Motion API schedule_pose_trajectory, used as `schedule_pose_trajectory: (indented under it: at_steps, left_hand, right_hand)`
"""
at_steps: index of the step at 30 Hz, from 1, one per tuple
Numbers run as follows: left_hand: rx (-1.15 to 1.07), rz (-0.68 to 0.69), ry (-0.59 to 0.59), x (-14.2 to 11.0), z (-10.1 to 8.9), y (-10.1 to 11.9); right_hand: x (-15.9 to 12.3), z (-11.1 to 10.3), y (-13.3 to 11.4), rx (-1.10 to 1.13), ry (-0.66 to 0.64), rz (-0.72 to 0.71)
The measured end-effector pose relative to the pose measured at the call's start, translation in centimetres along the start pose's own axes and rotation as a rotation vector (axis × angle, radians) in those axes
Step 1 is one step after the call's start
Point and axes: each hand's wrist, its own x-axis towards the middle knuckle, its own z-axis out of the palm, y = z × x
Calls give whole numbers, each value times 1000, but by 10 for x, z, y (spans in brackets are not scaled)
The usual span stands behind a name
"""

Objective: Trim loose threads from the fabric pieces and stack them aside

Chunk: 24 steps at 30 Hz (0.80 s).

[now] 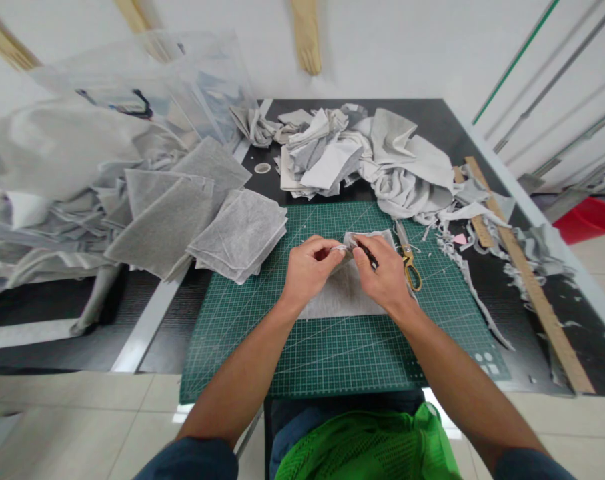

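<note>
A square piece of grey fabric (349, 293) lies on the green cutting mat (262, 347) in front of me. My left hand (309, 270) pinches its raised upper edge between thumb and fingertips. Close beside it, my right hand (382, 273) is closed on the same edge. Something slim and dark (367, 255) shows within the right hand; its kind I cannot make out. Gold-handled scissors (407, 257) rest on the mat just right of that hand. To the left, a stack of grey fabric squares (239, 233) overlaps the mat's edge.
Heaped pale fabric (407, 160) covers the table's back. More cloth (152, 213) and a clear plastic box (182, 87) are at left. A tape roll (262, 168) sits behind the stack. Wooden rulers (532, 287) and cut scraps (475, 287) lie right. A red bucket (589, 220) stands beyond the table.
</note>
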Motion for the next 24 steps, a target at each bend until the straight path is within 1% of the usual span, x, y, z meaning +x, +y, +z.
schedule_pose_trajectory:
  at_steps: [3, 5, 7, 10, 12, 18, 21, 24]
  left_hand:
    - [-13, -5, 23, 0, 0, 2]
    - [-14, -8, 34, 0, -1, 4]
    - [-4, -5, 42, 0, -1, 4]
    - [16, 10, 52, 0, -1, 3]
    - [25, 25, 52, -1, -1, 1]
    - [64, 78, 17, -2, 1, 1]
    - [54, 63, 11, -3, 2, 4]
    - [13, 44, -9, -2, 1, 5]
  right_hand:
    - [0, -2, -1, -35, 44, -13]
    - [0, -4, -5, -35, 50, -22]
    - [-1, -4, -8, -22, 48, -20]
    - [-1, -3, -11, 6, 43, 21]
    - [-1, -1, -10, 35, 28, 42]
    - [-2, 4, -5, 104, 8, 37]
    - [-1, 3, -5, 136, 21, 70]
    - [0, 1, -5, 189, 43, 141]
